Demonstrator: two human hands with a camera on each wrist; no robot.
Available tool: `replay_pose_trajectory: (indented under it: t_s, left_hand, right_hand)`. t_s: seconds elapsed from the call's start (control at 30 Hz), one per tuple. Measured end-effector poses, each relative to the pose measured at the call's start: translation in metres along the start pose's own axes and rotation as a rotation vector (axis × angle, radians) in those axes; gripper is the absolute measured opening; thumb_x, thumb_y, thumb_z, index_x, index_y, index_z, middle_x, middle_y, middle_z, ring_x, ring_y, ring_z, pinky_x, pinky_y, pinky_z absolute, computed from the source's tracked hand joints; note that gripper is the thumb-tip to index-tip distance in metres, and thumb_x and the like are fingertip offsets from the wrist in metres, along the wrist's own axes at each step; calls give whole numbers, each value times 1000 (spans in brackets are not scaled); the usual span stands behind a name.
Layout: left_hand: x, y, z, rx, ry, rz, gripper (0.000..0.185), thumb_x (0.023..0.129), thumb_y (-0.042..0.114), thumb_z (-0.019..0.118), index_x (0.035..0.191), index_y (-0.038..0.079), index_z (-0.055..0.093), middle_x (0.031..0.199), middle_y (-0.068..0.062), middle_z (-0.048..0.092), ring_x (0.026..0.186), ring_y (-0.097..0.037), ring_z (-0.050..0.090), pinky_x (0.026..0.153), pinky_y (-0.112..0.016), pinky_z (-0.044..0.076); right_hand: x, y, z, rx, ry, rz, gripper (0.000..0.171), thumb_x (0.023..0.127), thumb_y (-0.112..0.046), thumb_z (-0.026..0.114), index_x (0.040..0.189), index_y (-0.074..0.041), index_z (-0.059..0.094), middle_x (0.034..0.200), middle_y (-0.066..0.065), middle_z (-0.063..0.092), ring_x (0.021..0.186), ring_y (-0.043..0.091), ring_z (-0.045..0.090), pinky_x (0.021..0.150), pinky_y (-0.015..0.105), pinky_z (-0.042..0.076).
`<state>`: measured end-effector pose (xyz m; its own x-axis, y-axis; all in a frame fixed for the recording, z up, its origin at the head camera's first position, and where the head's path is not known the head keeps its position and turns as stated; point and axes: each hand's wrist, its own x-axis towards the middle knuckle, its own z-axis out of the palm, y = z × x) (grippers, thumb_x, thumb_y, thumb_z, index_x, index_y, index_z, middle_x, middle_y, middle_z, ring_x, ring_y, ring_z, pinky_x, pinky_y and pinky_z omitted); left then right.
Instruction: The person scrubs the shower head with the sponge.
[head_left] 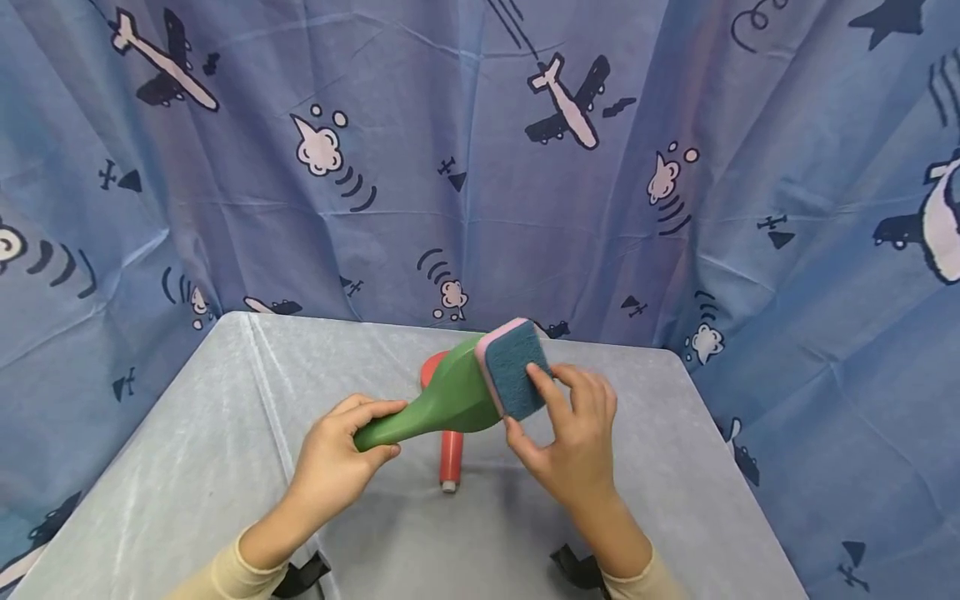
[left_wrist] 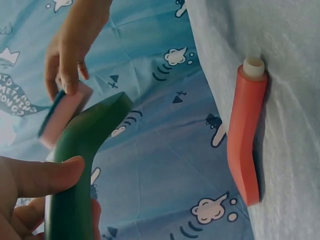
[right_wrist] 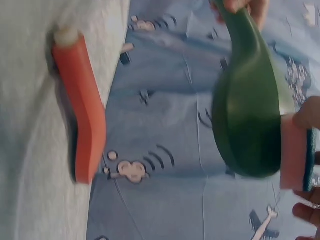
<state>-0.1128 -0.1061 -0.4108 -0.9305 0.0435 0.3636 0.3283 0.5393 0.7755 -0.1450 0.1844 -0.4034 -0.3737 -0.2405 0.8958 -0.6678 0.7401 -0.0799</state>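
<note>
Blue cloth (head_left: pixel 480 208) printed with aeroplanes and clouds hangs behind a table (head_left: pixel 187 467) covered in pale grey sheeting. We record a green bottle-shaped object (head_left: pixel 442 404) held in the air above the middle of the table, lying roughly level, its narrow neck toward the near left corner. Our left hand (head_left: pixel 333 462) has fingers and thumb curled around that neck. Our right hand (head_left: pixel 573 437) pinches a sponge (head_left: pixel 513 368), pink-backed with a blue scouring face, and holds it flat against the object's wide end; thumb below, fingers spread over the blue face. Beneath the green object, a red bottle-shaped object (head_left: pixel 450 446) lies on the table, its pale capped end pointing toward the near edge.
</note>
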Motion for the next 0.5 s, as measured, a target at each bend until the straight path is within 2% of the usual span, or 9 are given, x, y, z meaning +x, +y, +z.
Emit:
replay_pose_trajectory:
  t_s: [0.07, 0.1, 0.27, 0.33, 0.4, 0.5]
  left_hand:
    - [-1, 0, 1, 23, 6, 18, 59, 68, 0, 92, 118, 27, 77, 101, 18, 66, 88, -5, 63, 78, -27, 54]
    - [-1, 0, 1, 39, 11, 24, 59, 68, 0, 92, 118, 27, 77, 100, 18, 66, 88, -4, 63, 78, -27, 54]
    - [-2, -1, 2, 86, 21, 29, 59, 68, 0, 92, 118, 29, 77, 101, 20, 66, 89, -3, 63, 77, -29, 53]
    - [-1, -2, 3, 96, 30, 36, 60, 68, 1, 92, 118, 30, 77, 100, 21, 66, 88, -3, 62, 76, -29, 52]
    - [0, -2, 5, 105, 41, 45, 60, 67, 1, 92, 117, 30, 77, 100, 22, 66, 87, -2, 62, 75, -28, 52]
    - [0, -2, 6, 113, 56, 63, 60, 66, 1, 92, 117, 30, 78, 99, 22, 66, 85, -2, 61, 73, -28, 51]
  right_hand:
    - [0, 4, -1, 7, 7, 48, 55, 86, -40, 68, 130, -7, 68, 116, 22, 61, 109, 42, 54, 98, 63, 34]
    - [-1, 3, -1, 16, 12, 42, 55, 87, -41, 68, 129, -7, 68, 116, 22, 61, 109, 42, 55, 98, 63, 35]
    - [-4, -15, 5, 36, -19, -153, 52, 90, -43, 66, 128, -8, 70, 113, 21, 63, 109, 42, 57, 98, 66, 36]
    - [-4, -17, 6, 22, -33, -181, 52, 88, -42, 67, 128, -9, 70, 112, 20, 64, 109, 42, 57, 98, 67, 36]
    - [-3, -12, 4, 1, -33, -133, 53, 87, -41, 68, 129, -9, 70, 113, 20, 63, 109, 42, 57, 98, 67, 36]
    - [0, 0, 1, 0, -13, 17, 55, 86, -41, 69, 130, -8, 69, 115, 21, 62, 109, 41, 55, 98, 64, 35]
